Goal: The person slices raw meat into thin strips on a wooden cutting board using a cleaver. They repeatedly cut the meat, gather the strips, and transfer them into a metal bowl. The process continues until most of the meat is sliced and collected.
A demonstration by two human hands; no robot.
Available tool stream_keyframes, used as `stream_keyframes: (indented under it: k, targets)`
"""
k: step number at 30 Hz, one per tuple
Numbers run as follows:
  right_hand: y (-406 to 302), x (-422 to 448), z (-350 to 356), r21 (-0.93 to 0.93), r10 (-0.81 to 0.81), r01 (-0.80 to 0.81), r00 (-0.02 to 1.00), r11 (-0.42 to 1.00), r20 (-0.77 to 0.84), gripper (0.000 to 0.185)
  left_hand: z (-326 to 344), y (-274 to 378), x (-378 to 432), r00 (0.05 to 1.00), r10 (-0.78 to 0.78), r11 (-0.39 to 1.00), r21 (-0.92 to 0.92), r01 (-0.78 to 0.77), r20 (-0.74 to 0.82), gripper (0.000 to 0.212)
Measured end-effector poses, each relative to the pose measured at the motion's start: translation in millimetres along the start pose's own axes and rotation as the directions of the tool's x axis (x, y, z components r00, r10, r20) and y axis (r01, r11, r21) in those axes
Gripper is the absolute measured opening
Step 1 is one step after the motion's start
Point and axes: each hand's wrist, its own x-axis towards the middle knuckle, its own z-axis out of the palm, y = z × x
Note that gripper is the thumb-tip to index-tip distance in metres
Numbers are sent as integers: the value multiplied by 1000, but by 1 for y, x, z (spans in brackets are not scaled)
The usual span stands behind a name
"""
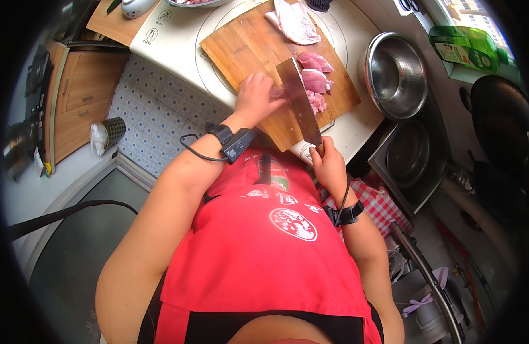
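My right hand (330, 165) grips the handle of a wide-bladed cleaver (299, 101), its blade reaching across a wooden cutting board (234, 49). Left of the blade, my left hand (256, 94) has its fingertips on a small piece of pink raw meat (277, 93), partly hidden by the hand. Several raw meat pieces (316, 81) lie on the board just right of the blade. At the board's far end rests a pale, flat sheet of skin or fat (294, 21).
Stacked metal bowls (397, 75) stand right of the board, with a dark basin (408, 152) nearer. A bowl of meat (198, 3) is at the far edge, beside a patterned white bowl (135, 7). A green bottle (466, 47) stands by the window.
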Motion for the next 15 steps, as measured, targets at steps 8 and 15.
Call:
stream_keyframes:
  k: [8, 15]
  targets:
    - [-12, 0, -2, -139, -108, 103, 994, 985, -27, 29, -5, -7, -5, 999, 18, 987, -156, -25, -45, 19]
    - [-21, 7, -6, -219, -25, 44, 996, 975, 87, 23, 5, -5, -5, 998, 15, 998, -57, -19, -65, 8]
